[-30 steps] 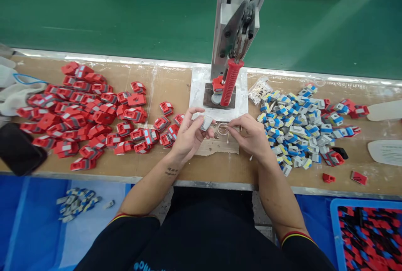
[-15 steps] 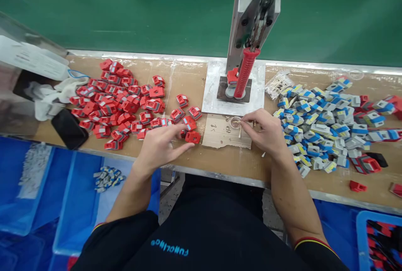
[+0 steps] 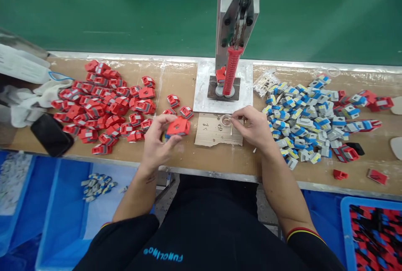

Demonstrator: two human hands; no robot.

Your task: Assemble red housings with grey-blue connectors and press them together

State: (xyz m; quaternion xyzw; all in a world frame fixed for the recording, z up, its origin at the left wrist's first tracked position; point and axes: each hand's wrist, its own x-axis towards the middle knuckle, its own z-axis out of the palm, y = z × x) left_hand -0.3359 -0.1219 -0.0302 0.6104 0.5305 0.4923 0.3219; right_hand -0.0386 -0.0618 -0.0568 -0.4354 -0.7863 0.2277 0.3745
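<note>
My left hand (image 3: 157, 145) is closed around a red plastic toy vehicle part (image 3: 178, 126), lifted over the bench, with blue showing beneath it. A thin cotton swab (image 3: 231, 127) is pinched between the thumb and fingers of my right hand (image 3: 253, 126). It is held at a small round clear dish (image 3: 225, 120), which sits on a torn piece of cardboard (image 3: 204, 137) with dark spots. To the left lies a heap of red and grey toy parts (image 3: 103, 103). Right of my right hand is a heap of grey, blue and yellow parts (image 3: 306, 116).
A hand press with a red handle (image 3: 232, 70) stands on a metal plate (image 3: 201, 95) at the back. Loose cotton swabs (image 3: 265, 81) lie beside it. A black phone (image 3: 52, 135) and white gloves (image 3: 28, 103) are at the left; blue bins (image 3: 47, 216) stand below the bench.
My left hand has picked up a red part from the near end of the left heap and raised it. My right hand stays by the dish with the swab. The camera view has shifted.
</note>
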